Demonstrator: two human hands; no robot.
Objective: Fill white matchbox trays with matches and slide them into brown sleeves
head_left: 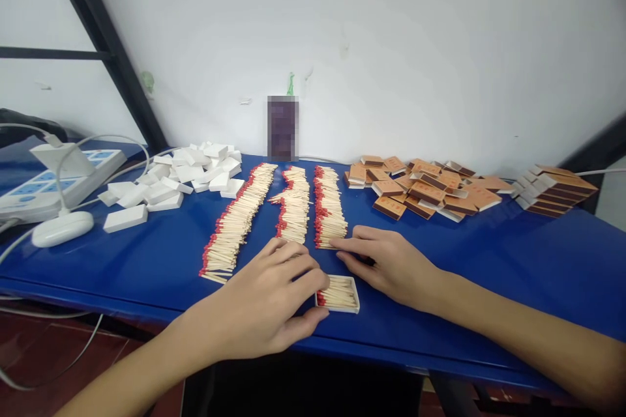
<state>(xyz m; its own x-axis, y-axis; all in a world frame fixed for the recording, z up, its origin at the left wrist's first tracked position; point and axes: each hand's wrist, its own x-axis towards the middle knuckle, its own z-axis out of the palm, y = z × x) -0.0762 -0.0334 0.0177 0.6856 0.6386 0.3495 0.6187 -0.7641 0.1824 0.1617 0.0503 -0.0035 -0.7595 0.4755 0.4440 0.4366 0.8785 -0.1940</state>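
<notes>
My left hand (pixel 276 293) is closed around the left end of a small white matchbox tray (pixel 357 300). Red-headed matches (pixel 340 292) lie in that tray, their heads partly hidden by my fingers. My right hand (pixel 386 264) is at the near end of the rightmost row of matches (pixel 331 202). Its thumb and forefinger are pinched close together at the plain ends of the nearest matches; how many are between them I cannot tell. A middle row (pixel 295 208) and a longer left row of matches (pixel 239 218) stretch back along the blue table (pixel 161 267).
White matchbox trays (pixel 188 172) lie heaped at the back left, near a power strip (pixel 63 179) with cables and a white plug-in device (pixel 62 229). Orange matchbox sleeves (pixel 425 189) are piled at the back right, beside stacked matchboxes (pixel 555 190). A wall (pixel 372 65) rises behind.
</notes>
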